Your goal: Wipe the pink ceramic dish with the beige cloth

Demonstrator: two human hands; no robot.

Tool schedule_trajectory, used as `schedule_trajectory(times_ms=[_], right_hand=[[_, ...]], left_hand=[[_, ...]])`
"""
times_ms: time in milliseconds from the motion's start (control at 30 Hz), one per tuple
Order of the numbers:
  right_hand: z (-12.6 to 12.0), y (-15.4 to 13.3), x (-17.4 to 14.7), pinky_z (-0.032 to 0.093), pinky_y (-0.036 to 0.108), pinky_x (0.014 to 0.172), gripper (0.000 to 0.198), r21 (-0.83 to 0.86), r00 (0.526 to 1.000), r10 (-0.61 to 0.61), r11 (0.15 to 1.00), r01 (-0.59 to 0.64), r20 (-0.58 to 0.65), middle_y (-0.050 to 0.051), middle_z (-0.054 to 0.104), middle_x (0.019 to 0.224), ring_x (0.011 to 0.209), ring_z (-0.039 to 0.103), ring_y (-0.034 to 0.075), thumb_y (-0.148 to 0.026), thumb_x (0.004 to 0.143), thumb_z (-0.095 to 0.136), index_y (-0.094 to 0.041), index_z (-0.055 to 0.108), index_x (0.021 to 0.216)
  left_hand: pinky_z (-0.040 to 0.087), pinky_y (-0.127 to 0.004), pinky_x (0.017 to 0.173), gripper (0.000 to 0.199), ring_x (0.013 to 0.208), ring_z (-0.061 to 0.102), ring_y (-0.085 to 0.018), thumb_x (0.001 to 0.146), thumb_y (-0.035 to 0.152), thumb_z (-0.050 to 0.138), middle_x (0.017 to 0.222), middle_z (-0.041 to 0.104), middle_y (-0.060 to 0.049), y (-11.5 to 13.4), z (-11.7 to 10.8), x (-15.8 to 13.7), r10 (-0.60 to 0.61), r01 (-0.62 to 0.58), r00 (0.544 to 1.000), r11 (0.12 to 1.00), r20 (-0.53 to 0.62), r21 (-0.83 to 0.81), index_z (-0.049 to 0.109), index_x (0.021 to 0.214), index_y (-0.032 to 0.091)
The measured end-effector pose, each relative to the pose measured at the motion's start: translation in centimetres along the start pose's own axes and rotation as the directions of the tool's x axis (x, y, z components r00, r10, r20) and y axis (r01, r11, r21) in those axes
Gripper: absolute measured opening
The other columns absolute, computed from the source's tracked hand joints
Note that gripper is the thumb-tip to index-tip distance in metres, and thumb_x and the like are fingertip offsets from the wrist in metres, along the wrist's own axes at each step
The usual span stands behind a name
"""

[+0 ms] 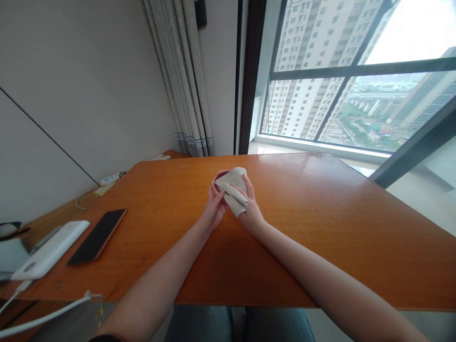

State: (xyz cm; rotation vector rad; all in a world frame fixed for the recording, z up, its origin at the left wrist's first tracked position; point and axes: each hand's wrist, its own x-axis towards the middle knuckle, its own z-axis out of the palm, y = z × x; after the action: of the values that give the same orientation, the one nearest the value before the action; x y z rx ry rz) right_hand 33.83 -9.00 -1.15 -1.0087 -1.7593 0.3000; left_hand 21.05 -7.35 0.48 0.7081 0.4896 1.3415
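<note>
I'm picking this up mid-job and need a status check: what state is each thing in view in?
Left hand: closed on the pink object
Pink object: held, partly covered by the cloth
Right hand: closed on the cloth
Cloth: folded over
Phone: lying flat, screen dark
White device: lying flat, cable attached
Curtain: gathered
Window: uncovered

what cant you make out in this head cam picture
All in the head view:
- Pink item: mostly hidden by the cloth and left hand, so its full shape is unclear.
- Right hand: some fingers are hidden by the cloth.
- Dark wristband: cut off by the bottom edge.
- White object at far left: cut off by the left edge.
- Street outside: too small for detail.
</note>
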Motion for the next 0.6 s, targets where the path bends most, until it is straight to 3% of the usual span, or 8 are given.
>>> schedule_trajectory(times_ms=[100, 200, 300, 367, 433, 500, 600], right_hand=[[-1.2, -0.1, 0.5, 0.029, 0.043, 0.113, 0.032, 0.032, 0.997, 0.005, 0.999, -0.002, -0.080, 0.000, 0.016, 0.154, 0.139, 0.025, 0.030, -0.025, 0.081, 0.058, -0.027, 0.064, 0.112], [-2.5, 0.2, 1.1, 0.034, 0.042, 0.109, 0.019, 0.122, 0.993, -0.017, 0.992, 0.031, -0.113, 0.004, 0.033, 0.145, 0.130, 0.040, 0.029, -0.025, 0.077, 0.060, -0.024, 0.068, 0.095], [-3.0, 0.6, 1.4, 0.042, 0.042, 0.102, 0.023, 0.231, 0.999, -0.003, 0.973, 0.015, -0.053, 0.007, 0.051, 0.129, 0.116, 0.053, 0.027, -0.026, 0.077, 0.060, -0.023, 0.066, 0.099], [-2.8, 0.9, 1.4, 0.044, 0.043, 0.100, 0.031, 0.255, 1.000, 0.024, 0.967, -0.022, -0.002, 0.008, 0.055, 0.125, 0.113, 0.055, 0.026, -0.026, 0.078, 0.059, -0.023, 0.063, 0.108], [-2.2, 1.2, 1.2, 0.041, 0.044, 0.104, 0.035, 0.238, 0.999, 0.031, 0.970, -0.037, 0.028, 0.007, 0.049, 0.134, 0.120, 0.050, 0.027, -0.028, 0.079, 0.058, -0.024, 0.061, 0.114], [-1.3, 1.4, 0.9, 0.034, 0.044, 0.110, 0.039, 0.211, 0.999, 0.028, 0.977, -0.037, 0.047, 0.004, 0.033, 0.148, 0.131, 0.040, 0.028, -0.028, 0.081, 0.058, -0.027, 0.059, 0.120], [0.2, 1.6, 0.2, 0.027, 0.045, 0.114, 0.050, 0.210, 0.996, 0.068, 0.975, -0.078, 0.054, -0.003, 0.016, 0.155, 0.139, 0.028, 0.027, -0.027, 0.081, 0.058, -0.032, 0.050, 0.131]], left_hand=[[0.046, -0.034, 0.094, 0.051, 0.118, 0.053, -0.020, 0.083, 0.040, 0.061, 0.134, 0.054, -0.001, 0.0, 0.2, -0.3, -0.101, 0.102, 0.991, 0.995, 0.083, -0.007, 0.046, 0.132, 0.034], [0.045, -0.038, 0.096, 0.053, 0.120, 0.052, -0.026, 0.085, 0.057, 0.049, 0.129, 0.058, -0.008, 0.5, 0.3, -0.2, -0.215, 0.216, 0.970, 0.976, 0.111, 0.004, 0.056, 0.124, 0.023], [0.043, -0.037, 0.099, 0.045, 0.116, 0.055, -0.027, 0.085, 0.048, 0.053, 0.116, 0.066, -0.011, 0.8, 0.0, 0.1, -0.254, 0.249, 0.963, 0.967, 0.086, 0.062, 0.063, 0.112, 0.014], [0.043, -0.035, 0.099, 0.037, 0.112, 0.058, -0.026, 0.084, 0.039, 0.057, 0.109, 0.068, -0.011, 0.8, -0.3, 0.5, -0.242, 0.239, 0.970, 0.966, 0.021, 0.098, 0.065, 0.108, 0.012], [0.043, -0.033, 0.099, 0.035, 0.110, 0.058, -0.023, 0.084, 0.035, 0.056, 0.110, 0.068, -0.009, 0.6, -0.5, 0.9, -0.157, 0.163, 0.986, 0.982, -0.064, 0.097, 0.063, 0.110, 0.014], [0.043, -0.031, 0.098, 0.036, 0.112, 0.057, -0.020, 0.084, 0.035, 0.055, 0.116, 0.065, -0.006, 0.7, -0.5, 1.0, -0.030, 0.039, 0.993, 0.996, -0.113, 0.077, 0.061, 0.115, 0.018], [0.044, -0.032, 0.097, 0.041, 0.120, 0.052, -0.021, 0.085, 0.034, 0.056, 0.128, 0.059, -0.004, 1.1, 0.3, 0.6, 0.014, -0.011, 0.999, 0.999, -0.052, 0.045, 0.055, 0.124, 0.024]])
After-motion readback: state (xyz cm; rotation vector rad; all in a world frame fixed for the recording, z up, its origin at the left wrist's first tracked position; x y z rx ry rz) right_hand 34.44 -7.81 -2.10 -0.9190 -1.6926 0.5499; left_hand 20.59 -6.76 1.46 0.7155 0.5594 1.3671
